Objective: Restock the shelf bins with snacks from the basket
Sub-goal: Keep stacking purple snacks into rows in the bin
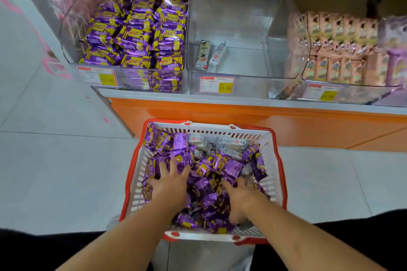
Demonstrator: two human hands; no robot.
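A white basket with a red rim point(279, 160) stands on the floor below the shelf, heaped with purple-and-yellow snack packs point(211, 185) and a few silver packs point(231, 142) at its far side. My left hand point(170, 179) lies on the purple packs at the left of the basket, fingers spread. My right hand point(239, 199) reaches into the pile on the right, its fingers buried among the packs and partly hidden. On the shelf, the left clear bin point(132, 33) is full of purple packs. The middle clear bin point(237, 50) holds two silver packs point(209, 56).
A right-hand clear bin point(334, 50) holds pink and tan boxed snacks. Price tags point(217, 84) hang on the bin fronts. An orange shelf base point(242, 121) runs behind the basket. Grey tiled floor point(55, 160) lies to the left and right.
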